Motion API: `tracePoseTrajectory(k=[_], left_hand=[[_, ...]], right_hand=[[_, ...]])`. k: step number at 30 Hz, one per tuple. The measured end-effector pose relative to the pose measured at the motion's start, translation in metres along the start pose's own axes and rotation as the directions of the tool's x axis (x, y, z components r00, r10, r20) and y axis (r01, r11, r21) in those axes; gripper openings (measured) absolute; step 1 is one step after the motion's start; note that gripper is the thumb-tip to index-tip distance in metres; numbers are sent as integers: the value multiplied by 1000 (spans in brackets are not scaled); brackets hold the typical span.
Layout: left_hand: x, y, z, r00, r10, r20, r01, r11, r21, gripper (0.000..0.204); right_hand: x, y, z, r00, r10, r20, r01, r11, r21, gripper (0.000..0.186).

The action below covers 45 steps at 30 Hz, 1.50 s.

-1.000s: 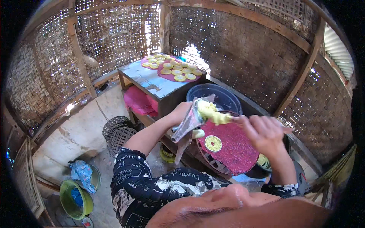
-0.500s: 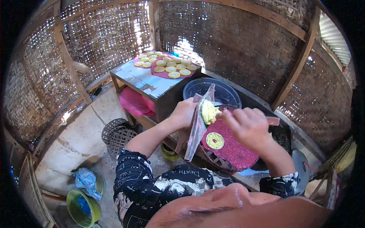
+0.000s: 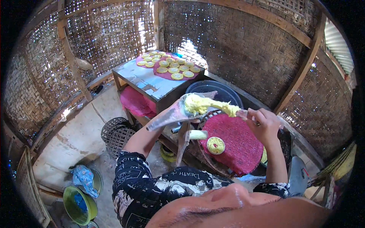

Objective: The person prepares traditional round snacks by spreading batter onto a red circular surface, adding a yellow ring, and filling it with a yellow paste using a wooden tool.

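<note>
My left hand (image 3: 175,105) is wrapped round the underside of a pale wooden dough press (image 3: 161,118) with long tapering handles; the press hides most of its fingers. Soft yellow dough (image 3: 195,105) fills the middle of the press. A strand of it stretches right to a flat stick (image 3: 242,113) in my right hand (image 3: 264,123), whose fingers close round the stick. Below the press is a wooden plunger (image 3: 183,146) with a pale, dough-smeared cylinder; whether my left hand touches it I cannot tell. A round disc of coiled yellow dough strands (image 3: 215,145) lies on a pink sheet (image 3: 237,142).
Several yellow discs (image 3: 174,70) lie on pink sheets on a low table (image 3: 133,76) at the back. Behind the press stands a dark basin (image 3: 234,92). Woven baskets (image 3: 118,138) and a green bucket (image 3: 70,207) are on the floor at left. Woven walls (image 3: 228,45) surround everything.
The press has turned from steeply upright to nearly level. My right hand has drawn right, pulling out a dough strand with the stick. The plunger's cylinder has come into view.
</note>
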<state>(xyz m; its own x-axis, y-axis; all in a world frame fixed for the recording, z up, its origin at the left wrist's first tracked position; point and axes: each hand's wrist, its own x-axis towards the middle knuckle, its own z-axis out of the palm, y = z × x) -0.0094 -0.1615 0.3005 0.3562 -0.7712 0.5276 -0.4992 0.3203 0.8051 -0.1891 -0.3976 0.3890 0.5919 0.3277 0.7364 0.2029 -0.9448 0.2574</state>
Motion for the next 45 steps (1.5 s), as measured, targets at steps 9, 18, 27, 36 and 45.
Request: tracePoseTrajectory(k=[9, 18, 27, 36, 45], left_hand=[[-16, -13, -4, 933, -218, -286, 340, 794, 504, 38], [-8, 28, 34, 943, -68, -326, 303, 583, 754, 30], [2, 10, 19, 931, -225, -288, 359, 705, 612, 27], [25, -40, 18, 936, -82, -341, 12, 979, -203, 40], [10, -57, 7, 911, -155, -381, -89, 830, -550, 29]], right_hand=[[10, 0, -12, 976, 17, 217, -64, 976, 209, 19], [38, -30, -16, 890, -60, 451, 2, 992, 129, 14], [29, -43, 7, 731, -683, -18, 602, 657, -454, 19], [-2, -36, 30, 799, 565, 206, -425, 289, 858, 14], [-50, -39, 44, 788, 512, 341, -551, 343, 761, 14]])
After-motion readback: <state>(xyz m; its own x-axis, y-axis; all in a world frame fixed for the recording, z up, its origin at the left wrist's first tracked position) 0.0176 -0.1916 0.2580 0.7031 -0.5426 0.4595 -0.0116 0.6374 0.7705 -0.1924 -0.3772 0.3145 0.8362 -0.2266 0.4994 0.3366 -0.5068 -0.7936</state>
